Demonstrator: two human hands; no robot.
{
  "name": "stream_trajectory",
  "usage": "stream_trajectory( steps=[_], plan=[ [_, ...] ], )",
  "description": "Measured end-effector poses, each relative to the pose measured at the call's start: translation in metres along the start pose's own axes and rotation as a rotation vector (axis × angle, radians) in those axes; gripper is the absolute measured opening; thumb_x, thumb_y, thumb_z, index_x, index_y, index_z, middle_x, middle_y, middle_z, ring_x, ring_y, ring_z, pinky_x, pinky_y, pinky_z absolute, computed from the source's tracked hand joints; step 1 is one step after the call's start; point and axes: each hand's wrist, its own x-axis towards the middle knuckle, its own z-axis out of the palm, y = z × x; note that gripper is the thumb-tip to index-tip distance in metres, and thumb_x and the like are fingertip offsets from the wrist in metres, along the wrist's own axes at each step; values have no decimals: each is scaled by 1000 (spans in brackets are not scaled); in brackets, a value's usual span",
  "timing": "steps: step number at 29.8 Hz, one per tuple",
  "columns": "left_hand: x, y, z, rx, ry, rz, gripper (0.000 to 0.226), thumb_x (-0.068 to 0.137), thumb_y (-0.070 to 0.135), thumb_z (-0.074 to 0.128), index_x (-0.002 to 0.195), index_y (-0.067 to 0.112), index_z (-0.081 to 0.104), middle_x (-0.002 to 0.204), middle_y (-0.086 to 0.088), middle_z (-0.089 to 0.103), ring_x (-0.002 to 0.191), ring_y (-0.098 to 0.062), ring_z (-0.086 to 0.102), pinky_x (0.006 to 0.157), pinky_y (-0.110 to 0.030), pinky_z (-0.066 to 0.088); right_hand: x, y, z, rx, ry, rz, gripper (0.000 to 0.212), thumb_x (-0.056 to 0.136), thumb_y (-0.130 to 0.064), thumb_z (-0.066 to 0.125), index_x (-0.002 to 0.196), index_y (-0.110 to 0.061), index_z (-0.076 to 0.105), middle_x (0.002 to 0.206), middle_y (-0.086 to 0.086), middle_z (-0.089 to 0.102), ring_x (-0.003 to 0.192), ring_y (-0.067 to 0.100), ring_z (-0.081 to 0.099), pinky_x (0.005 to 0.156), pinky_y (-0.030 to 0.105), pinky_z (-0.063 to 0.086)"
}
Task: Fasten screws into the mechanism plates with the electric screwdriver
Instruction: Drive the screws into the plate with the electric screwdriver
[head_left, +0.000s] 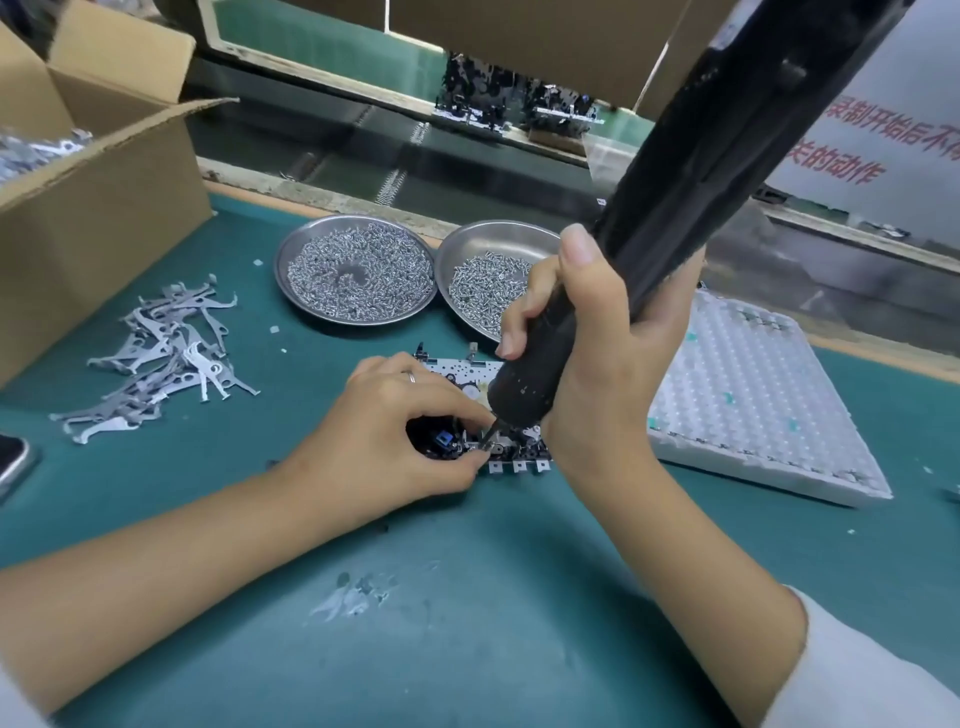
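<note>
Head view, one frame

Mechanism plate (457, 370) lies flat on the green mat (467, 597), just below frame centre, mostly hidden under both hands. Pale perforated metal, with small bent tabs along its near edge and black and blue parts on top

Right hand (587, 364): fingers wrapped tight round the electric screwdriver (670, 208), thumb upright along the barrel. Tool is a matte black cylinder, its long axis running from the tip at 7 o'clock up to 1 o'clock and out of frame. Bit tip (488, 435) appears to meet the plate near its near edge; the screw itself is too small to make out

Left hand (400, 431): at 9 o'clock of the tip, fingers curled and pinching at the plate right beside the bit, apparently steadying plate or screw; ring on one finger. Which of the two it holds I cannot tell

Key relation: the bit touches, or nearly touches, the left fingertips, so the drive must go straight down the tool axis without skidding toward 9 o'clock. Judged: a screw is being driven

Surroundings: two shiny steel dishes at 12 o'clock, left dish (356, 270) and right dish (493, 280), both holding small bright screws; heap of thin grey stamped levers (166, 358) at 9 o'clock; white dimpled foam tray (753, 400) at 3 o'clock; cardboard box (93, 218) at 10 o'clock
</note>
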Motion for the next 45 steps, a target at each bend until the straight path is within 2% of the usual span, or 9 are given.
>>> stream_trajectory(
  steps=[4,8,17,21,30,37,42,45],
  plan=[
    [0,-2,1,-5,15,19,25,60,28,76,80,38,67,75,31,61,80,-2,50,85,-37,41,1,1,2,9,-2,-16,23,81,-18,57,91,-17,37,52,-3,48,35,20,43,43,23,38],
    [0,-4,2,16,22,17,21,60,27,76,80,23,76,79,31,59,79,-3,49,86,-38,41,-1,2,4,7,-1,-24,21,81,-17,57,92,-19,38,53,-1,47,35,20,42,42,23,38],
    [1,-3,1,6,-18,5,22,62,28,74,81,18,77,80,19,66,81,-10,54,89,-42,42,-4,4,5,7,-29,-9,23,82,-16,56,94,-16,36,53,1,45,36,19,42,42,23,37],
    [1,-2,-2,5,-27,2,21,62,28,74,79,16,77,77,23,62,82,-14,56,90,-43,43,-5,4,8,-2,-73,-1,25,83,-16,56,95,-16,35,55,8,42,37,19,42,40,25,37],
    [2,-1,-3,18,-30,17,19,62,27,74,78,16,76,75,26,58,79,-12,54,88,-44,43,-5,3,9,9,-75,28,27,80,-18,57,94,-15,34,57,2,44,36,17,42,41,22,38],
    [1,-1,-1,19,-21,24,17,62,26,73,76,17,76,73,27,57,79,0,50,87,-40,42,-4,4,8,-9,-93,62,44,78,-23,59,100,9,38,52,4,43,35,21,42,41,22,37],
    [1,-2,-2,39,-10,36,18,62,24,74,78,17,77,76,21,63,78,-6,54,86,-42,44,-2,4,7,6,-79,47,41,78,-22,58,103,0,34,51,5,42,34,19,42,41,19,36],
    [2,-2,-2,48,-7,46,16,62,24,74,76,16,76,73,28,57,75,-2,50,84,-39,44,-1,6,8,21,-99,38,37,79,-19,57,101,0,35,52,6,42,34,19,42,41,20,36]
  ],
)
